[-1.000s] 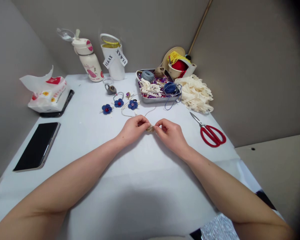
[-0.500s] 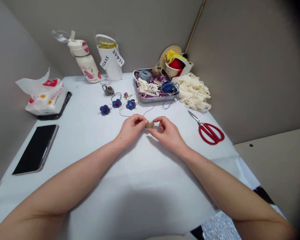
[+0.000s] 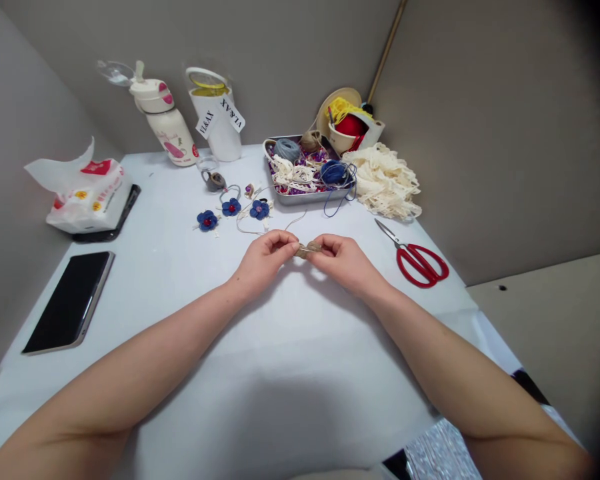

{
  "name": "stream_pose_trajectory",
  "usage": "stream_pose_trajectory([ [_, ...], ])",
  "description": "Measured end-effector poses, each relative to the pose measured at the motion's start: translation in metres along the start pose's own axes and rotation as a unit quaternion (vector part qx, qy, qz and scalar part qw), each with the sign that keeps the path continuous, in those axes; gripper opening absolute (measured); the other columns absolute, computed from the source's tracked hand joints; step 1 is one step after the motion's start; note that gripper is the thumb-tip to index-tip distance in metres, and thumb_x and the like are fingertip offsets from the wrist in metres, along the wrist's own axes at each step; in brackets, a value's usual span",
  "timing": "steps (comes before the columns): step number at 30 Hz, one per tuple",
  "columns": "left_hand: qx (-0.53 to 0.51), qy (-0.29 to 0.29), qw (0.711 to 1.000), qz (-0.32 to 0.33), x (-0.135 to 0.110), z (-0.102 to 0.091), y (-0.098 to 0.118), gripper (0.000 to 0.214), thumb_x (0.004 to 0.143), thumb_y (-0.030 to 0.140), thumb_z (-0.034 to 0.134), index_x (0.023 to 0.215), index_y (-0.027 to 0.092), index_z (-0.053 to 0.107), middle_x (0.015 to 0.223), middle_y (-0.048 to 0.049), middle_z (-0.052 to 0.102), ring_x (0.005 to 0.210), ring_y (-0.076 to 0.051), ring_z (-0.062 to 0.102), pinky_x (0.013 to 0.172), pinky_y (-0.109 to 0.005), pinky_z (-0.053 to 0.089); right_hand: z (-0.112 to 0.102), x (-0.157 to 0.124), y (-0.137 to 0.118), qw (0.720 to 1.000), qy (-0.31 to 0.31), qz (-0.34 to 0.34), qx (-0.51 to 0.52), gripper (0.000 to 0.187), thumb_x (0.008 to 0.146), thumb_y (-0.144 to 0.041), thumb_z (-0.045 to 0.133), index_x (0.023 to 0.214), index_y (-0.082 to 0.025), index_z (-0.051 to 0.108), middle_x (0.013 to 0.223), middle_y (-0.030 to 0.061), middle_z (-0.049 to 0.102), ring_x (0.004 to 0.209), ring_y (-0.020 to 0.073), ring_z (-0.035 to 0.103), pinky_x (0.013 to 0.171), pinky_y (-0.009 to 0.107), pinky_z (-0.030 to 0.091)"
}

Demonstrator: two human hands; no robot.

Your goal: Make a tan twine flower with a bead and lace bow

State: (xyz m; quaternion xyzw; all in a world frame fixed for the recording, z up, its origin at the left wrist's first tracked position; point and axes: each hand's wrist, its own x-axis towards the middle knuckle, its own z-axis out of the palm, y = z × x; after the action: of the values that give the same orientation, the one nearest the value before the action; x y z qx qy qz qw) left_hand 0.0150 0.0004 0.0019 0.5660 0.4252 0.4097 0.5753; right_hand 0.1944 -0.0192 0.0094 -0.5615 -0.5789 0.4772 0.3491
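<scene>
Between my two hands is a small beige-brown piece of yarn work (image 3: 307, 250), with a thin pale line across it that may be thread or a needle. My left hand (image 3: 270, 257) pinches its left end between thumb and fingers. At its right end, my right hand (image 3: 341, 260) is closed with the thumb and fingertips on it. A thin grey-beige thread (image 3: 250, 232) curls over the table behind my left hand. Three blue flowers with bead centres, one being the blue flower (image 3: 207, 221), lie beyond the hands to the left.
A metal tray (image 3: 307, 199) holds yarn balls and beads, beside a heap of cream lace (image 3: 383, 180). Red-handled scissors (image 3: 415, 260) lie at right. Toward the left are a phone (image 3: 69, 301), a tissue pack (image 3: 93, 197), a bottle (image 3: 170, 133) and a white cup (image 3: 220, 130).
My right thumb and fingers have closed onto the right end of the beige-brown piece, which now looks stretched between both hands. The whole view has shifted slightly.
</scene>
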Motion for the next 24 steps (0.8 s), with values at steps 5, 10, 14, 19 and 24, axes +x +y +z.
stream_pose_trajectory([
  [5, 0.042, -0.037, 0.998, 0.017, -0.001, 0.0, 0.002, 0.015, 0.08, 0.03, 0.065, 0.083, 0.016, 0.063, 0.088, -0.0035, 0.063, 0.081, -0.015, 0.057, 0.08, -0.03, 0.044, -0.009, 0.0, 0.0, 0.997, -0.058, 0.031, -0.039, 0.02, 0.073, -0.035, 0.065, 0.073, -0.017, 0.059, 0.061, -0.0052, 0.045, 0.056, 0.0092, 0.038, 0.053, 0.024, 0.026],
  [10, 0.055, -0.048, 0.997, -0.022, -0.003, 0.002, 0.003, 0.015, 0.08, 0.031, 0.065, 0.082, 0.016, 0.062, 0.076, -0.0002, 0.06, 0.071, -0.012, 0.052, 0.071, -0.028, 0.041, -0.011, -0.001, -0.002, 0.996, -0.058, 0.041, -0.058, 0.024, 0.073, -0.04, 0.066, 0.077, -0.017, 0.061, 0.06, -0.0056, 0.045, 0.056, 0.0088, 0.037, 0.052, 0.024, 0.024],
  [14, 0.042, -0.023, 0.998, -0.028, 0.0, 0.0, 0.002, 0.017, 0.08, 0.033, 0.065, 0.081, 0.017, 0.061, 0.074, 0.0002, 0.059, 0.07, -0.013, 0.052, 0.071, -0.028, 0.041, -0.015, -0.003, -0.002, 0.993, -0.074, 0.053, -0.077, 0.031, 0.073, -0.046, 0.068, 0.076, -0.017, 0.061, 0.061, -0.0053, 0.046, 0.054, 0.008, 0.034, 0.05, 0.023, 0.023],
  [19, 0.05, -0.008, 0.998, -0.032, 0.003, -0.002, 0.001, 0.018, 0.079, 0.034, 0.065, 0.081, 0.016, 0.061, 0.075, -0.0013, 0.061, 0.071, -0.014, 0.054, 0.074, -0.031, 0.043, -0.027, -0.006, -0.004, 0.99, -0.074, 0.072, -0.096, 0.033, 0.075, -0.049, 0.066, 0.076, -0.016, 0.063, 0.062, -0.0028, 0.05, 0.055, 0.0091, 0.038, 0.051, 0.024, 0.027],
  [24, 0.06, -0.004, 0.997, -0.043, 0.004, -0.003, 0.001, 0.018, 0.078, 0.034, 0.065, 0.08, 0.016, 0.062, 0.075, -0.0026, 0.063, 0.071, -0.015, 0.056, 0.075, -0.033, 0.045, -0.034, -0.008, -0.008, 0.993, -0.036, 0.03, -0.105, 0.032, 0.076, -0.048, 0.065, 0.078, -0.017, 0.065, 0.061, -0.0021, 0.052, 0.055, 0.0104, 0.04, 0.052, 0.025, 0.029],
])
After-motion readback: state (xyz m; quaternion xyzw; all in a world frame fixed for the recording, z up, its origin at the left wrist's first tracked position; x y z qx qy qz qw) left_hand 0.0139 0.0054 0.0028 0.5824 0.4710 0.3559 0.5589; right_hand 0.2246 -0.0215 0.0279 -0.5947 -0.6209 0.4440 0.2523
